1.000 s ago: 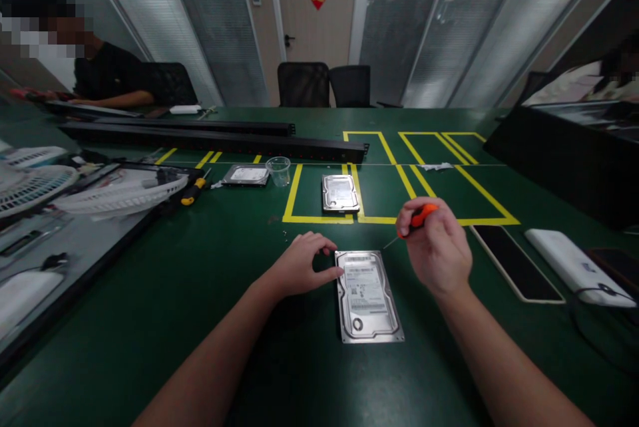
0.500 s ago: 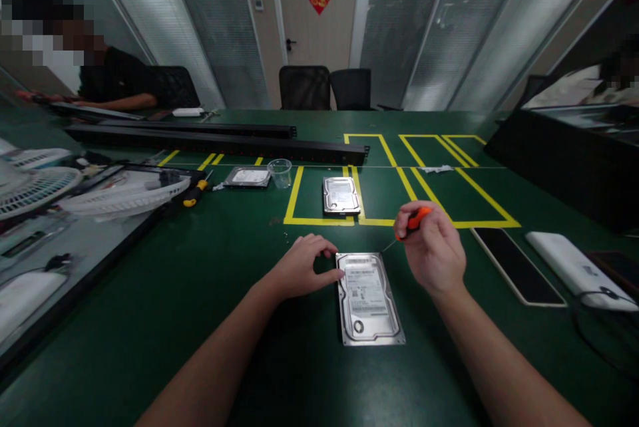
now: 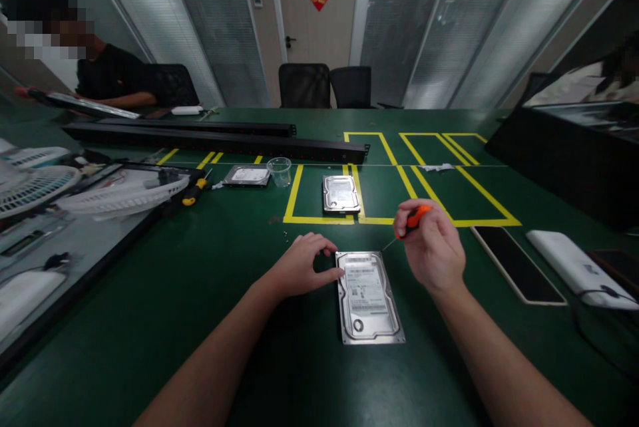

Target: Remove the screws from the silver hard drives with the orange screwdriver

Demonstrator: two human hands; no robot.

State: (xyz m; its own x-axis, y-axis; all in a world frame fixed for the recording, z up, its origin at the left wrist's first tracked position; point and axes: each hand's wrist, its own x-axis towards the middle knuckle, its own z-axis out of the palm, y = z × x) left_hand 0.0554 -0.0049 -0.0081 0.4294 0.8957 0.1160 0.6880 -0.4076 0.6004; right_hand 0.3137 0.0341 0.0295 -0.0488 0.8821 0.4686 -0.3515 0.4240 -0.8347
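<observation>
At the far left a white fan grille [image 3: 40,189] lies among other parts; right of it, a yellow-and-black screwdriver [image 3: 192,197] rests on the green table [image 3: 150,320]; next come a dark-edged hard drive [image 3: 248,175] and, just beside it, a clear plastic cup [image 3: 279,174]; a few tiny metal bits [image 3: 286,235], perhaps screws, lie nearer, just beyond the left hand [image 3: 302,266]. That hand is half open, thumb and forefinger spread; the thumb rests on the left edge of the silver hard drive [image 3: 367,300] and the forefinger reaches its far left corner; the hand wraps round nothing.

The silver drive lies flat, label up, directly in front of the person; its long axis runs away from the body, the far end leaning slightly left; it sits to the right of the left hand, which is the nearer, and to the left of the right hand [image 3: 432,247]. Beyond it, a second silver drive [image 3: 341,194] lies by the yellow tape [image 3: 293,193]. The right hand is curled around an orange-and-black screwdriver [image 3: 418,216]; the shaft slants down-left to the silver drive's far right corner; whether the tip touches, I cannot tell. Farther right lies a dark-screened phone [image 3: 516,264].
</observation>
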